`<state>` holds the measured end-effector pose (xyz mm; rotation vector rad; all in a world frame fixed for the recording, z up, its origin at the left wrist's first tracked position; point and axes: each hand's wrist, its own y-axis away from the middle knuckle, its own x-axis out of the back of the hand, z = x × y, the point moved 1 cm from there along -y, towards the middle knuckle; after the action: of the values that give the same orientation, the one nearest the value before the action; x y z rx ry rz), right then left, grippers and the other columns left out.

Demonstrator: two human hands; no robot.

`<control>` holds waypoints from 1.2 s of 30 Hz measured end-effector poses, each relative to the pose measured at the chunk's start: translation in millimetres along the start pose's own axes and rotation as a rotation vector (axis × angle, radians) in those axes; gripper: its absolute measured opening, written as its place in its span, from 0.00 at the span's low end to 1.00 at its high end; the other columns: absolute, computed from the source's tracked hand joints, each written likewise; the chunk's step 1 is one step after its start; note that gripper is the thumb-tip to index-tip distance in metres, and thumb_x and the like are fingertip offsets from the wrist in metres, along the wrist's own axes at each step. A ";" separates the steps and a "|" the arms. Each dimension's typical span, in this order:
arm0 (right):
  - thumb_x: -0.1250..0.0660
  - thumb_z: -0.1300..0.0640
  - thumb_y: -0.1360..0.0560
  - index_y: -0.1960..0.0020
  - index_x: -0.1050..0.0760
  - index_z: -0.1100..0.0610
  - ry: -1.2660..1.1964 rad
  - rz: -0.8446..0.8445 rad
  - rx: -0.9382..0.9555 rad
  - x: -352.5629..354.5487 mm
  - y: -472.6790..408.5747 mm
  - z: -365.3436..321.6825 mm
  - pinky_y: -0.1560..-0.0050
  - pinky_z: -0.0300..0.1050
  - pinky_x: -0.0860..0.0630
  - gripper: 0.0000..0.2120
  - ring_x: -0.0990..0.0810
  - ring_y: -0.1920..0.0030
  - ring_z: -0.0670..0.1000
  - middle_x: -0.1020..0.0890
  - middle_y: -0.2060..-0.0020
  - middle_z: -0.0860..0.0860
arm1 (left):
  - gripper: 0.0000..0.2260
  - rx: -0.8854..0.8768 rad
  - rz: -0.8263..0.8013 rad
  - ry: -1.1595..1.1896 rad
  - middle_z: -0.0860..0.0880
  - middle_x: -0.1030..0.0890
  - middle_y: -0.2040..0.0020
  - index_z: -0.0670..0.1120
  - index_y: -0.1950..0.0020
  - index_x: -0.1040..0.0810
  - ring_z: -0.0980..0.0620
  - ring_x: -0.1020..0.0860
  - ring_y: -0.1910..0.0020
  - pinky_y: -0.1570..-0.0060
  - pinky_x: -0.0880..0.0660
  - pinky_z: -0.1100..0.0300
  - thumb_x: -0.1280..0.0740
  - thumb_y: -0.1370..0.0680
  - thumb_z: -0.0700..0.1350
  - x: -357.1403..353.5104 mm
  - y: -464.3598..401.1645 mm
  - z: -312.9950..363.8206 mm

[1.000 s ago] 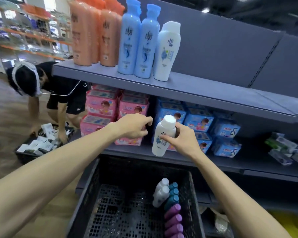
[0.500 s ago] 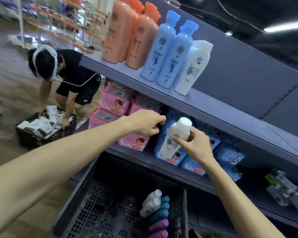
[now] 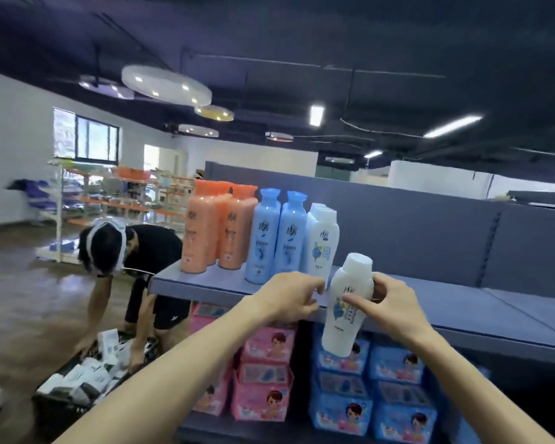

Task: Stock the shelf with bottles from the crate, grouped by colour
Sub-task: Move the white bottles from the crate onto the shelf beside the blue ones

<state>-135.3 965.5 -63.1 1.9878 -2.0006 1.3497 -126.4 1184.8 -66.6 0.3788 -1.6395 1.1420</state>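
My right hand [image 3: 385, 307] grips a white bottle [image 3: 346, 304] upright, level with the front edge of the grey top shelf [image 3: 455, 310]. My left hand [image 3: 290, 296] hovers just left of it with fingers curled and nothing in them, touching the shelf edge. On the shelf stand orange bottles [image 3: 220, 230] at the left, two light blue bottles [image 3: 277, 237] in the middle, and white bottles [image 3: 321, 240] to their right. The crate is out of view.
Pink packs [image 3: 263, 373] and blue packs [image 3: 372, 389] fill the shelf below. A person in black [image 3: 135, 264] bends over a basket of white packets [image 3: 90, 376] on the floor at left. The top shelf to the right of the white bottles is bare.
The view has tilted up, so the crate has dropped out of sight. Both hands have risen from the lower shelf level to the top shelf edge, the white bottle with them.
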 end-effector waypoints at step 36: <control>0.21 0.48 0.40 0.41 0.24 0.50 0.103 -0.128 -0.202 16.0 -69.3 89.1 0.51 0.39 0.21 0.28 0.19 0.53 0.42 0.17 0.50 0.45 | 0.09 0.131 0.016 -0.087 0.46 0.20 0.48 0.46 0.46 0.29 0.43 0.24 0.50 0.58 0.29 0.53 0.39 0.24 0.47 -40.7 -105.9 22.5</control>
<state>-33.5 915.0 -72.4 1.8808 -1.8490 1.1484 -46.9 1102.4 -50.2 0.5070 -1.6497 1.2642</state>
